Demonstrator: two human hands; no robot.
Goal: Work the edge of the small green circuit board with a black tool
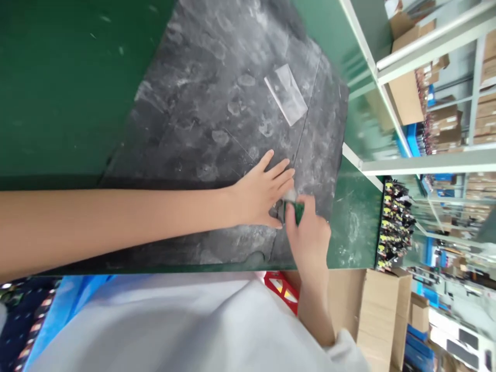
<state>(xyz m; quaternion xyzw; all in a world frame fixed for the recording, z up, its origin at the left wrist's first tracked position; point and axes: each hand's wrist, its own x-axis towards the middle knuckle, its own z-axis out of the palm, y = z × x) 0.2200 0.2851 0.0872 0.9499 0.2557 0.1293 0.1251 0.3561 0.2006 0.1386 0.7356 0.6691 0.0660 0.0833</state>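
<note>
My left hand (263, 192) lies flat with its fingers spread on a worn dark mat (217, 103). Its arm reaches in from the left. Just beside it, my right hand (309, 235) is closed on a small dark green block-like thing (297, 211), gripped between thumb and fingers. The kind of this green thing cannot be made out. A small whitish bit (290, 195) shows between the fingertips of both hands, partly hidden. Farther up the mat lies a flat, clear, bag-like rectangle (287, 95), apart from both hands.
The mat covers part of a green table (70, 93) and carries pale smudges. A white metal frame (418, 166) runs along the right side. Many small dark and yellow parts (395, 222) stand near the right edge. Cardboard boxes (377, 310) and a red container (282, 292) are below the front edge.
</note>
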